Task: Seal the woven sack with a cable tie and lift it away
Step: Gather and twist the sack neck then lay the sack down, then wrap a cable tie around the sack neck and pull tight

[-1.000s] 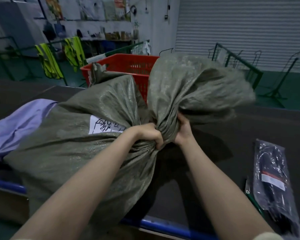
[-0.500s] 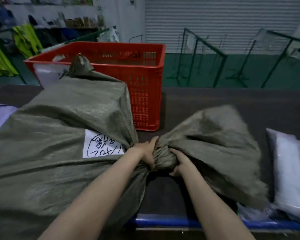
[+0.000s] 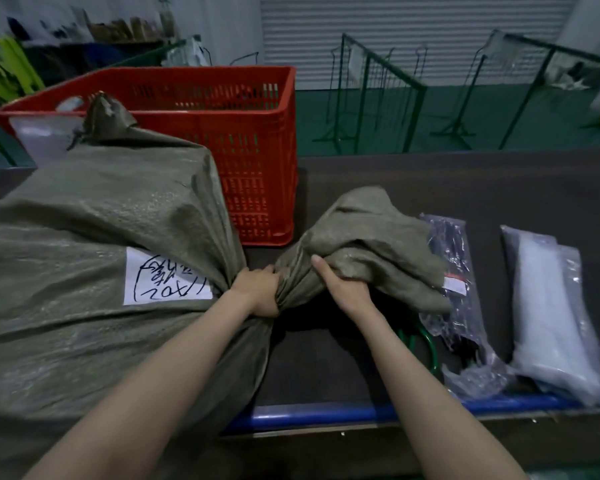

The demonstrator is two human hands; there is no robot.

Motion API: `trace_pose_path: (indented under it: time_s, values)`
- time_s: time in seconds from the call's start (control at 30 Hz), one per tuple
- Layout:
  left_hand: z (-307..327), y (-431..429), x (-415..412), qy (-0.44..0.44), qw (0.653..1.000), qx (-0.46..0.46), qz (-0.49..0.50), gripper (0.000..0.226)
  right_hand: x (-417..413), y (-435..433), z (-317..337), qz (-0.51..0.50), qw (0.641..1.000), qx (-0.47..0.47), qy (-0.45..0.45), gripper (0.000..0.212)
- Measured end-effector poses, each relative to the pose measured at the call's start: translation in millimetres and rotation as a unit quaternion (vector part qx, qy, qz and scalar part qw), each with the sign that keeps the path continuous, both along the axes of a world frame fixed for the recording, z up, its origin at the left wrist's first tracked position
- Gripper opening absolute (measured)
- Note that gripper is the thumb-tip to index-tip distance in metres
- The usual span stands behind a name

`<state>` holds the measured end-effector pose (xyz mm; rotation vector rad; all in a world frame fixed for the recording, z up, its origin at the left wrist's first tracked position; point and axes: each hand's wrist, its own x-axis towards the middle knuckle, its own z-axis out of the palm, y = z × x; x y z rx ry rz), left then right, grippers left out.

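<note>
A full grey-green woven sack [image 3: 94,237] lies on its side across the left of the dark table, with a white handwritten label [image 3: 163,280] facing up. Its mouth is gathered into a twisted neck near the table's middle. My left hand [image 3: 258,289] is shut around that neck. My right hand [image 3: 342,284] grips the loose flap of the sack mouth [image 3: 371,244], which lies folded to the right. A clear bag of black cable ties [image 3: 454,282] rests on the table just right of the flap, partly under it.
A red slatted crate [image 3: 236,133] stands behind the sack. A white plastic packet [image 3: 555,313] lies at the far right. A green loop [image 3: 426,344] shows under my right forearm. The table's blue front rail [image 3: 326,412] runs below. Green metal racks stand on the floor beyond.
The raised sack mouth has come down onto the table and folded to the right. My right hand has shifted from the neck out onto the flap; my left still holds the neck.
</note>
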<state>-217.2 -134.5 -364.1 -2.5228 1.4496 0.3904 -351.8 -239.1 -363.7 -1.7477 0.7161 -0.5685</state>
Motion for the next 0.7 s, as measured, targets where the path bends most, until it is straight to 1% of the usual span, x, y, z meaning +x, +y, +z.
trace_pose_path:
  time_s: [0.03, 0.07, 0.1, 0.13, 0.17, 0.2, 0.23, 0.27, 0.33, 0.37, 0.43, 0.47, 0.5, 0.53, 0.57, 0.63, 0.67, 0.7]
  values:
    - [-1, 2, -2, -0.021, 1.0, -0.015, -0.004, 0.075, 4, -2, 1, 0.001, 0.999, -0.04, 0.001, 0.048]
    - [-3, 4, -4, -0.041, 0.999, -0.021, -0.009, 0.074, 8, -9, -3, -0.003, 0.999, -0.039, 0.024, 0.052]
    - [-4, 6, -5, -0.056, 0.998, -0.019, -0.012, 0.076, 9, -15, -8, -0.012, 0.998, 0.017, 0.061, 0.057]
    - [-4, 7, -7, -0.064, 0.998, -0.011, -0.012, 0.078, 9, -21, -14, -0.028, 0.988, 0.114, 0.103, 0.061]
    - [-4, 7, -8, -0.067, 0.998, -0.001, -0.007, 0.08, 7, -25, -20, -0.035, 0.963, 0.22, 0.149, 0.058]
    - [-5, 6, -10, -0.069, 0.998, 0.013, 0.001, 0.081, 3, -27, -22, -0.032, 0.935, 0.305, 0.18, 0.048]
    - [-6, 5, -12, -0.072, 0.997, 0.027, 0.009, 0.082, -1, -30, -23, -0.033, 0.913, 0.36, 0.19, 0.035]
    - [-8, 4, -14, -0.078, 0.996, 0.036, 0.016, 0.083, -3, -36, -25, -0.045, 0.903, 0.388, 0.177, 0.027]
    - [-8, 1, -18, -0.09, 0.994, 0.047, 0.036, 0.087, -10, -47, -26, -0.061, 0.896, 0.419, 0.135, 0.023]
    - [-4, 0, -20, -0.089, 0.993, 0.058, 0.051, 0.093, -15, -50, -27, -0.067, 0.894, 0.427, 0.117, 0.022]
    - [6, -2, -26, -0.057, 0.991, 0.082, 0.089, 0.11, -31, -54, -25, -0.07, 0.9, 0.415, 0.117, 0.021]
    - [12, -5, -32, -0.016, 0.991, 0.08, 0.108, 0.117, -41, -57, -25, -0.075, 0.907, 0.392, 0.133, 0.022]
    - [20, -8, -42, 0.028, 0.991, 0.057, 0.118, 0.119, -51, -58, -24, -0.082, 0.917, 0.359, 0.154, 0.023]
    - [26, -11, -54, 0.056, 0.992, 0.013, 0.115, 0.117, -61, -61, -24, -0.091, 0.927, 0.322, 0.173, 0.024]
    - [30, -16, -69, 0.061, 0.993, -0.042, 0.097, 0.111, -70, -64, -24, -0.104, 0.936, 0.28, 0.187, 0.025]
    - [28, -31, -102, 0.073, 0.988, -0.134, 0.027, 0.093, -89, -70, -25, -0.145, 0.95, 0.192, 0.199, 0.029]
    - [22, -40, -119, 0.101, 0.982, -0.158, -0.014, 0.081, -99, -72, -26, -0.173, 0.952, 0.14, 0.212, 0.03]
    - [14, -49, -135, 0.132, 0.977, -0.163, -0.045, 0.071, -110, -72, -27, -0.196, 0.947, 0.087, 0.238, 0.03]
